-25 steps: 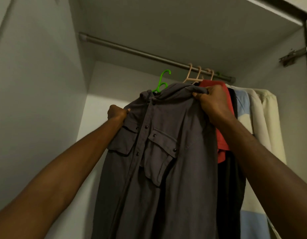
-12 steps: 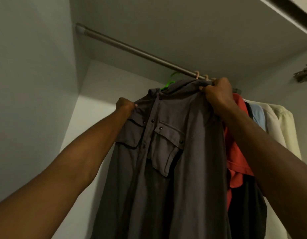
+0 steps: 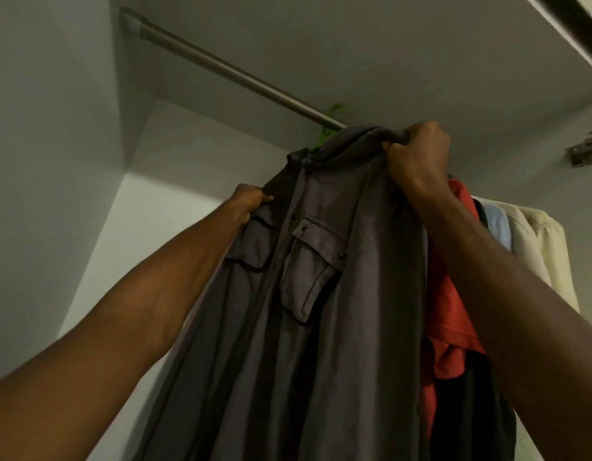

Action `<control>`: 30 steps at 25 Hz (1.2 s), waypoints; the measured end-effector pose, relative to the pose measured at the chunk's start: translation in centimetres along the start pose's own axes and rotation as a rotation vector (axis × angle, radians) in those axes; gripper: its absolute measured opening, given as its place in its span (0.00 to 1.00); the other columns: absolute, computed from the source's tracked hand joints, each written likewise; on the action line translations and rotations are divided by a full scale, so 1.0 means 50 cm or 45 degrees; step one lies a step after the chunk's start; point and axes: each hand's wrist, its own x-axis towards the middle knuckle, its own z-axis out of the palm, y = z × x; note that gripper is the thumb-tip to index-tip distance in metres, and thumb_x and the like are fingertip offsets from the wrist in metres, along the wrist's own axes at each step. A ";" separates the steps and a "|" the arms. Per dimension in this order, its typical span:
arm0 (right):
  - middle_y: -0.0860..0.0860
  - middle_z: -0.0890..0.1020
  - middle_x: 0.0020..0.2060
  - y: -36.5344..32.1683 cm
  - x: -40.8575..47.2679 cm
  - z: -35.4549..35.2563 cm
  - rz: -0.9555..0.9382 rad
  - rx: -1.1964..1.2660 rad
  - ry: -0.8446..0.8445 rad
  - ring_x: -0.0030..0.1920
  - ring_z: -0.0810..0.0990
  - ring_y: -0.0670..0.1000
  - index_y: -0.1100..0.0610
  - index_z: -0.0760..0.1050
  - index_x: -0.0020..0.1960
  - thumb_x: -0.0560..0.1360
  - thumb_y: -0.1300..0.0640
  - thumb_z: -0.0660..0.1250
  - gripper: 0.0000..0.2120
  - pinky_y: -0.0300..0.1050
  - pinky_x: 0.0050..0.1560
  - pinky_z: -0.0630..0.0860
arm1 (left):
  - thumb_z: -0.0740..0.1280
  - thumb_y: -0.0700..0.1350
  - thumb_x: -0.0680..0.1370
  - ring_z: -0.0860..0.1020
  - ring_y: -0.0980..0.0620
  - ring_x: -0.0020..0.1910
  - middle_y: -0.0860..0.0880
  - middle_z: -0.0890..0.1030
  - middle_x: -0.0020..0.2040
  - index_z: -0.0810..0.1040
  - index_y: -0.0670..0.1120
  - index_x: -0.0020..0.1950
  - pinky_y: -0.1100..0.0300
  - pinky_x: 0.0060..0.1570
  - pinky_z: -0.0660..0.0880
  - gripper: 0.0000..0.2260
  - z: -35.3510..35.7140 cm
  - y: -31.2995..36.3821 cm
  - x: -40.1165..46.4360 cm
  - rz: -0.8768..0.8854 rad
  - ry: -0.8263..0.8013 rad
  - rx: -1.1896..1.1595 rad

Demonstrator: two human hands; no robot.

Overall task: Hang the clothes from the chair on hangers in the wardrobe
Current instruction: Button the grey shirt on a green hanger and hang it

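A grey button shirt (image 3: 324, 311) with two chest pockets hangs from a green hanger (image 3: 331, 123), whose hook shows at the metal wardrobe rail (image 3: 221, 69). My left hand (image 3: 249, 202) grips the shirt's left shoulder. My right hand (image 3: 417, 154) grips the right shoulder near the collar, high up by the rail. The rest of the hanger is hidden inside the shirt.
To the right hang a red garment (image 3: 454, 294), a black one (image 3: 467, 404), a light blue one (image 3: 495, 227) and a cream one (image 3: 544, 254). The wardrobe's left wall (image 3: 55, 161) and top panel (image 3: 354, 44) enclose the space. A door hinge (image 3: 584, 154) sits at right.
Both hands have lifted the grey shirt upward toward the rail. The green hook now reaches the rail, and the view has tilted upward.
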 end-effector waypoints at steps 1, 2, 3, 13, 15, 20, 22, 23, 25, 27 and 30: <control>0.66 0.83 0.45 0.000 -0.009 -0.005 -0.005 -0.017 0.012 0.49 0.82 0.65 0.66 0.80 0.45 0.73 0.55 0.69 0.13 0.50 0.41 0.67 | 0.75 0.37 0.76 0.81 0.43 0.56 0.39 0.82 0.61 0.80 0.34 0.63 0.52 0.61 0.78 0.17 0.002 -0.004 -0.008 0.010 -0.003 -0.014; 0.66 0.83 0.45 0.001 -0.023 -0.007 -0.004 -0.025 0.019 0.49 0.82 0.65 0.66 0.80 0.45 0.73 0.55 0.69 0.13 0.50 0.41 0.68 | 0.74 0.36 0.76 0.81 0.44 0.55 0.39 0.82 0.61 0.81 0.34 0.63 0.52 0.61 0.78 0.16 0.002 -0.014 -0.016 0.007 -0.003 -0.017; 0.65 0.83 0.45 0.003 -0.040 -0.010 0.001 -0.037 0.029 0.49 0.82 0.64 0.65 0.80 0.46 0.73 0.54 0.69 0.12 0.49 0.41 0.69 | 0.73 0.34 0.76 0.81 0.44 0.54 0.39 0.82 0.61 0.80 0.35 0.64 0.52 0.61 0.78 0.16 0.001 -0.027 -0.025 0.001 -0.007 -0.012; 0.62 0.84 0.43 0.015 -0.071 -0.092 0.004 -0.197 -0.228 0.46 0.82 0.63 0.63 0.82 0.48 0.67 0.55 0.78 0.14 0.56 0.48 0.80 | 0.75 0.55 0.74 0.77 0.43 0.66 0.43 0.78 0.68 0.74 0.44 0.72 0.51 0.64 0.74 0.29 0.009 -0.054 -0.150 0.282 0.135 0.747; 0.61 0.84 0.48 0.016 -0.070 -0.114 0.078 -0.214 -0.377 0.50 0.82 0.61 0.62 0.82 0.53 0.67 0.55 0.80 0.18 0.56 0.53 0.81 | 0.72 0.60 0.76 0.78 0.48 0.62 0.47 0.81 0.65 0.76 0.48 0.70 0.58 0.59 0.74 0.27 0.031 -0.035 -0.188 0.394 0.015 0.487; 0.61 0.82 0.59 0.026 -0.083 -0.138 0.070 -0.233 -0.413 0.59 0.80 0.62 0.61 0.77 0.66 0.70 0.53 0.79 0.28 0.50 0.56 0.75 | 0.65 0.79 0.67 0.78 0.51 0.66 0.54 0.80 0.67 0.77 0.65 0.67 0.51 0.69 0.73 0.33 0.088 0.044 -0.180 0.308 -0.222 0.121; 0.61 0.80 0.61 0.026 -0.099 -0.150 0.064 -0.215 -0.398 0.61 0.79 0.61 0.60 0.73 0.70 0.69 0.58 0.79 0.31 0.49 0.55 0.74 | 0.69 0.74 0.69 0.80 0.48 0.63 0.50 0.81 0.65 0.79 0.60 0.67 0.50 0.67 0.74 0.31 0.100 0.062 -0.182 0.231 -0.295 -0.017; 0.60 0.79 0.61 0.026 -0.108 -0.156 0.061 -0.209 -0.427 0.60 0.78 0.60 0.60 0.72 0.71 0.69 0.60 0.78 0.32 0.48 0.52 0.72 | 0.70 0.66 0.71 0.81 0.47 0.60 0.47 0.83 0.62 0.81 0.54 0.65 0.51 0.64 0.76 0.27 0.106 0.070 -0.194 0.169 -0.355 -0.093; 0.56 0.79 0.58 0.024 -0.137 -0.161 0.116 -0.112 -0.487 0.57 0.78 0.56 0.59 0.72 0.69 0.65 0.58 0.78 0.35 0.47 0.50 0.73 | 0.68 0.50 0.70 0.83 0.45 0.50 0.45 0.85 0.53 0.81 0.47 0.62 0.53 0.54 0.78 0.22 0.110 0.068 -0.200 0.164 -0.371 -0.084; 0.56 0.80 0.57 0.034 -0.180 -0.166 0.229 0.022 -0.485 0.56 0.79 0.57 0.58 0.74 0.65 0.61 0.55 0.80 0.34 0.53 0.53 0.79 | 0.66 0.44 0.70 0.83 0.44 0.51 0.46 0.85 0.54 0.78 0.47 0.68 0.54 0.52 0.79 0.25 0.111 0.056 -0.226 0.209 -0.319 -0.015; 0.56 0.84 0.50 0.052 -0.264 -0.168 0.463 0.218 -0.532 0.49 0.84 0.57 0.58 0.78 0.56 0.58 0.56 0.84 0.29 0.60 0.52 0.83 | 0.72 0.43 0.76 0.81 0.54 0.53 0.51 0.80 0.61 0.71 0.48 0.75 0.69 0.49 0.78 0.27 0.108 0.023 -0.282 0.256 -0.338 0.053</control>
